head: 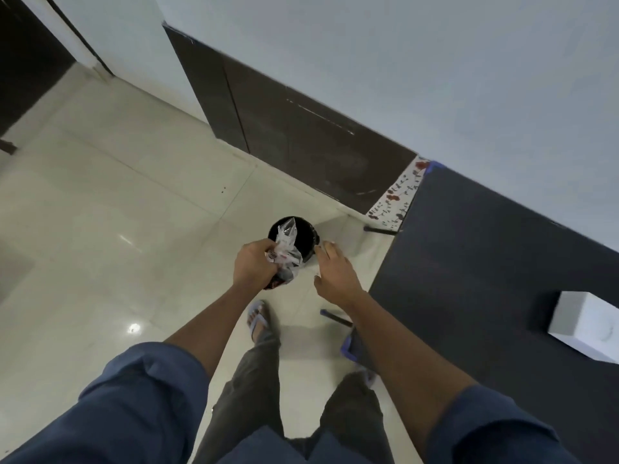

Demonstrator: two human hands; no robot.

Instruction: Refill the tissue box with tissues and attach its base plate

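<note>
I stand over a black round bin (303, 241) on the floor. My left hand (254, 264) is closed on a crumpled clear plastic wrapper (286, 247) with red and black print, held above the bin's mouth. My right hand (335, 274) hovers just right of the bin with fingers spread and nothing in it. A white rectangular tissue box (584, 324) lies on the dark table (469, 262) at the right edge. No tissues or base plate can be made out.
Cream floor tiles (117, 229) spread to the left. A dark cabinet (301, 139) runs along the white wall behind the bin. A floral cloth (398, 199) lies beside the table's far end. My legs and a sandalled foot (258, 318) are below my hands.
</note>
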